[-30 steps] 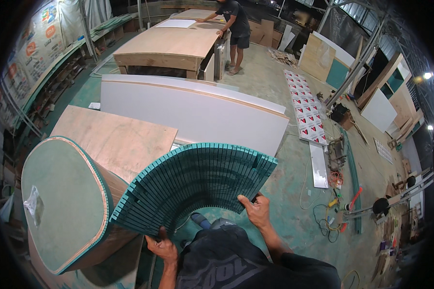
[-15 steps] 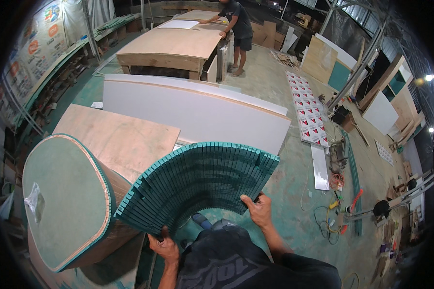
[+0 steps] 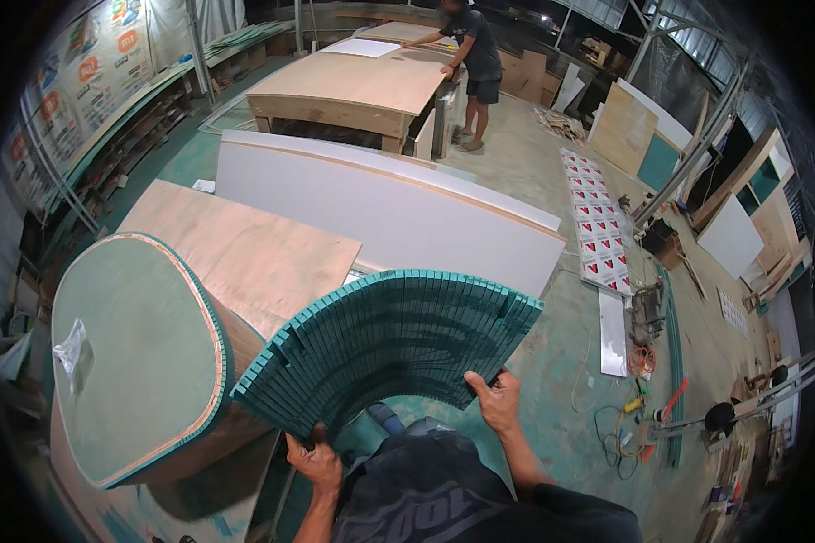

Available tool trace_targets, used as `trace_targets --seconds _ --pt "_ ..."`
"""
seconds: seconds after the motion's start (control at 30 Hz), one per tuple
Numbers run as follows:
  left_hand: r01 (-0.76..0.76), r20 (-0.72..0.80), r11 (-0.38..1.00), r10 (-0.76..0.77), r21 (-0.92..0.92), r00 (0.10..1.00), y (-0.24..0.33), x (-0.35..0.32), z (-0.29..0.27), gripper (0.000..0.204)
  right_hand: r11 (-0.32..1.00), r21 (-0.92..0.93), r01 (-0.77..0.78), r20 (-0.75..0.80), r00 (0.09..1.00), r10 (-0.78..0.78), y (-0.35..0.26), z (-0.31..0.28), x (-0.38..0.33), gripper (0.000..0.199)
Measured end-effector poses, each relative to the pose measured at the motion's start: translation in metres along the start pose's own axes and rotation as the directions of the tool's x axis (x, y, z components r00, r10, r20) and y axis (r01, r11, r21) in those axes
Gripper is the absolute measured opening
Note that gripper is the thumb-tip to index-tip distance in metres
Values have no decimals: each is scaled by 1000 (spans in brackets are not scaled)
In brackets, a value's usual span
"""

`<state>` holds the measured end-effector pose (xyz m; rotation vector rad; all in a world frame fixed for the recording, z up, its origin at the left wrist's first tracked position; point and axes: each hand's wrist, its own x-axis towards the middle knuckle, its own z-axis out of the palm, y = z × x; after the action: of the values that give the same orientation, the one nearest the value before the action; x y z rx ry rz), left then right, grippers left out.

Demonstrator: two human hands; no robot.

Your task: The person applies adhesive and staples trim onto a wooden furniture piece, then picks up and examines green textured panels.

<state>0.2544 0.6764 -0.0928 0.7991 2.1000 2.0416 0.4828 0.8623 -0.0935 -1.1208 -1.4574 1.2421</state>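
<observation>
**Overhead, a slotted green panel is held bent in both hands**

Overhead, a dark green slotted panel [image 3: 394, 348] — cut through with many parallel grooves — is held arched like a fan in front of the person's chest. Its lower left corner is gripped by the left hand [image 3: 315, 460], whose fingers [image 3: 301, 452] are curled shut around the panel's edge. Its lower right edge is pinched by the right hand [image 3: 495, 403], the thumb laid on the near face and the other fingers closed behind it. The panel is carried in the air, above the concrete floor [image 3: 561, 362] and just to the right of a rounded drum-like form [image 3: 136, 357] with a pale green top and a plywood side wall. Behind the form a plywood sheet [image 3: 244, 253] is laid flat, and beyond it a long white board [image 3: 389, 213] is stood on edge. Farther back, a large wooden counter [image 3: 353, 86] is leaned on by another person [image 3: 471, 63]. Cables and hand tools [image 3: 643, 407] are scattered on the floor to the right — well apart from the panel.
</observation>
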Motion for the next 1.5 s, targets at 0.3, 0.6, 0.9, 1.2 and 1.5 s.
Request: trace_targets --seconds 0.3,0.6,0.9,1.2,1.5 --pt "-22 -54 1000 22 7 998 -5 -4 -3 31 999 17 -35 29 999 35 6 -3 -1 23" --pt "87 -25 996 -87 2 996 -12 -10 -11 36 1000 12 -13 41 999 12 -3 1 -1 23" --pt "56 -99 997 -50 58 994 -6 -5 -8 24 1000 17 -13 50 999 12 -7 3 3 25" --pt "18 -94 997 -11 76 996 -9 -4 -9 21 1000 5 -12 62 998 12 -9 6 6 28" --pt "34 -114 997 -26 66 993 -8 -5 -6 20 1000 8 4 99 995 -5 -6 1 7 29"
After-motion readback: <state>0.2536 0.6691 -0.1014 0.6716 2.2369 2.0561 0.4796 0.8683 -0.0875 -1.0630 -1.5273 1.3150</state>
